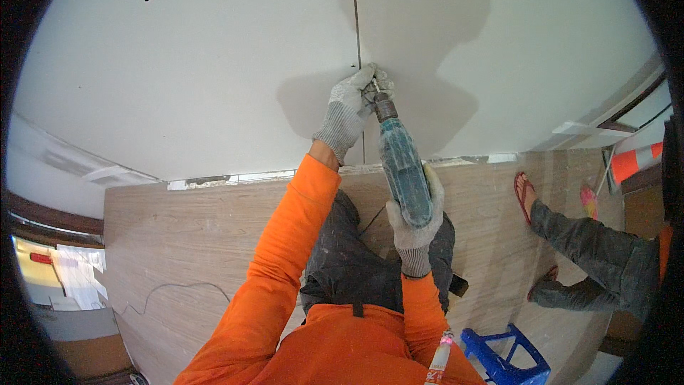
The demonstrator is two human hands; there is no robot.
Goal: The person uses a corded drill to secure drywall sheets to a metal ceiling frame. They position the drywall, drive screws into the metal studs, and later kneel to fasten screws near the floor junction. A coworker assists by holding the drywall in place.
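My right hand point(419, 227), in a pale work glove, wraps the rear of a teal power drill point(402, 160) with a dark chuck. The drill points away from me toward a large white wall panel point(235, 64). My left hand point(354, 96), gloved too, is closed at the drill's tip, its fingers pinched around the thin bit end. Whatever small piece those fingers hold is too small and hidden to name. Both hands are right by the dark vertical seam point(355, 14) between two panels. A small dark hole shows beside the seam, just above my left hand.
Below the panels runs a wood-patterned floor point(185, 235), with a thin cable point(178, 285) at left. A blue plastic stool point(506, 360) stands behind me at right. Another person's legs point(591, 249) in sandals are at right, near an orange-and-white cone point(634, 164).
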